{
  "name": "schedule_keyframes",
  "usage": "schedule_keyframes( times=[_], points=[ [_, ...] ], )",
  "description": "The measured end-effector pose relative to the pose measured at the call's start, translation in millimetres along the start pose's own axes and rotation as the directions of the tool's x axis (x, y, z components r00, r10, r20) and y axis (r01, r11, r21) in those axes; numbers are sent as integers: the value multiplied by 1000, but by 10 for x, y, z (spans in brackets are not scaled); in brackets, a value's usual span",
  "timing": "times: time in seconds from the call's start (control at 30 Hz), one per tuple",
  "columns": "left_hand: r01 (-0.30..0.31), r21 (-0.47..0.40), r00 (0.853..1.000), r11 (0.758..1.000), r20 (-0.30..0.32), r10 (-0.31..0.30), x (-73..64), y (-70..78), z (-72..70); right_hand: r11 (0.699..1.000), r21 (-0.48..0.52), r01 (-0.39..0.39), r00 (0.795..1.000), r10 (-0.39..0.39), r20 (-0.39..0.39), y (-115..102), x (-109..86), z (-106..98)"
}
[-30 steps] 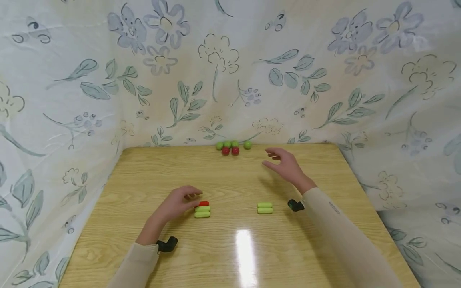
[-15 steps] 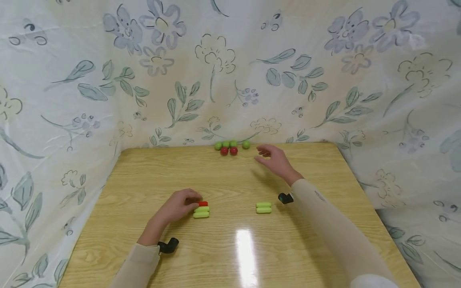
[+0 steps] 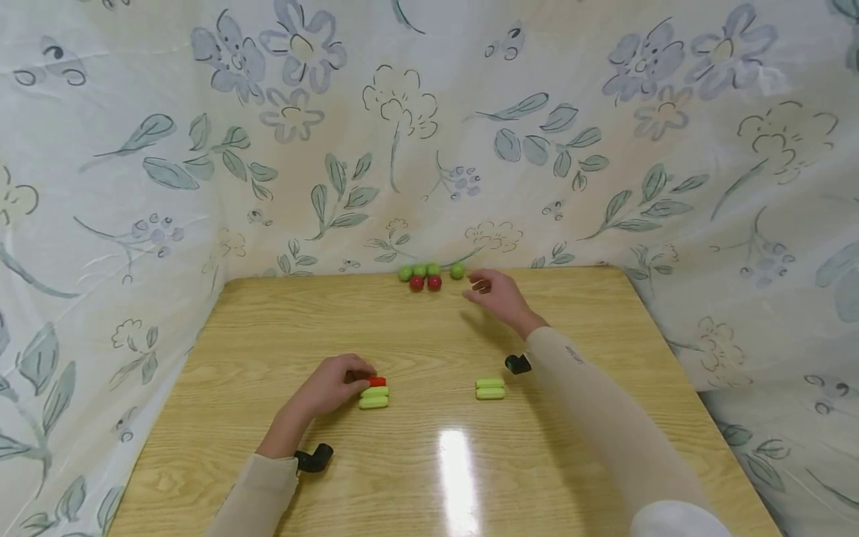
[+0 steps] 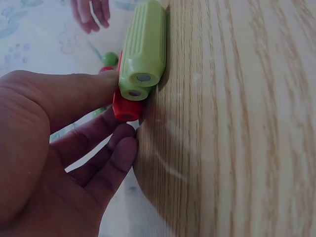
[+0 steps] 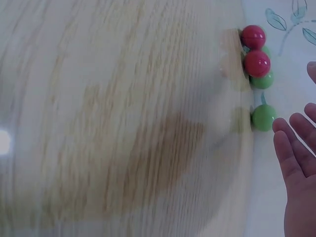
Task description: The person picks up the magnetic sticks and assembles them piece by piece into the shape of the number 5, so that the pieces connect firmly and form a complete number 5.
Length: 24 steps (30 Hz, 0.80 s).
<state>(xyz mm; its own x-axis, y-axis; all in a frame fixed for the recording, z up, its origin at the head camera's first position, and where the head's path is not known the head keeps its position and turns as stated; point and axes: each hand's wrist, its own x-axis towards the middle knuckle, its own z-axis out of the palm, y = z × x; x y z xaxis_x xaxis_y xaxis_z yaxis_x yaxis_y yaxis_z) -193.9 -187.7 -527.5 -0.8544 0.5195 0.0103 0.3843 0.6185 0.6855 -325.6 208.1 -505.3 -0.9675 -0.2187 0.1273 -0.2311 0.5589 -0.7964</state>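
Brings R hand nearer lone green ball, upper ctr of head view, w/ fingers loose, holding nothing. Curls L hand tighter round red pc, lower ctr-L, beside yel-grn pcs. Puts both within reach, apparently w/o lifting either yet.

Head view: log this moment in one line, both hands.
left hand: at red block, grip unclear | right hand: near lone green ball, holding nothing | red block: beside green blocks
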Motion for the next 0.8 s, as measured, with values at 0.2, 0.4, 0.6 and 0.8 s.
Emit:
schedule_keyframes(
  times=[0.2, 0.4, 0.6, 0.8],
  points=[
    [4, 3, 1000, 1000, -9, -4, 5, 4, -2, 1000, -7, -7, 1000, 8, 30, -80, 55, 82],
    [10, 17, 1000, 1000, -11, -10, 13, 11, -2, 1000, -5, 1, 1000, -1, 30, -104, 133, 158],
    [8, 34, 1000, 999, -20, -7, 24, 2, 12, 1000, -13, -4, 1000, 4, 24, -130, 207, 222],
    [2, 30, 1000, 1000, -23, -2, 43, 13, 34, 1000, -8, -11, 1000, 11, 27, -168, 252, 292]
  ],
)
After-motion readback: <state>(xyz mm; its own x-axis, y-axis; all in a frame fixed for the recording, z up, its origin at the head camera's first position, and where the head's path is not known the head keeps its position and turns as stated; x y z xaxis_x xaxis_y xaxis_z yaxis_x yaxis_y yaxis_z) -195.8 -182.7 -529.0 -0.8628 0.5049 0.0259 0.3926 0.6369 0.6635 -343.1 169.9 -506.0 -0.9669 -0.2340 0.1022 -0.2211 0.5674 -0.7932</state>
